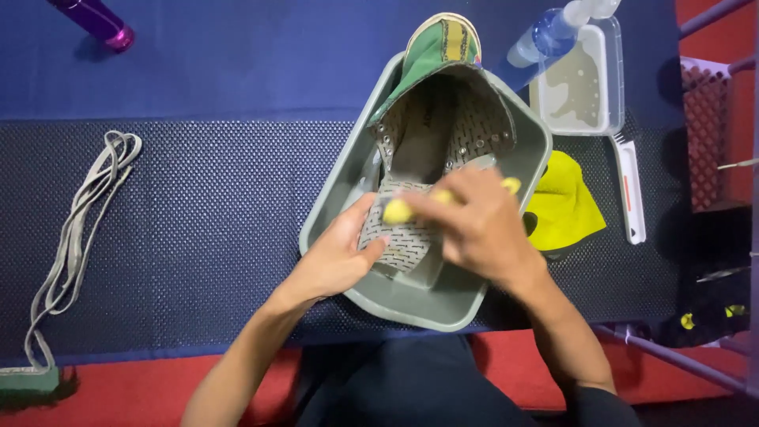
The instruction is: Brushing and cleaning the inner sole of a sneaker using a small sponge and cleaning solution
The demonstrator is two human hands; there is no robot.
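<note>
left hand clamped on shoe in basin | right hand gripping yellow brush | table's near edge

One shoe, one basin, two bottles (one purple, one blue), one yellow cloth.

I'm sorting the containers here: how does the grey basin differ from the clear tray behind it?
The grey basin is opaque, while the clear tray is see-through. The basin is the larger of the two. The basin holds a shoe, steadied by the left hand with the right hand gripping a yellow-handled brush; the tray holds only cloudy liquid, with a spray bottle lying over its rim. Both are rounded rectangles on the blue table.
</note>
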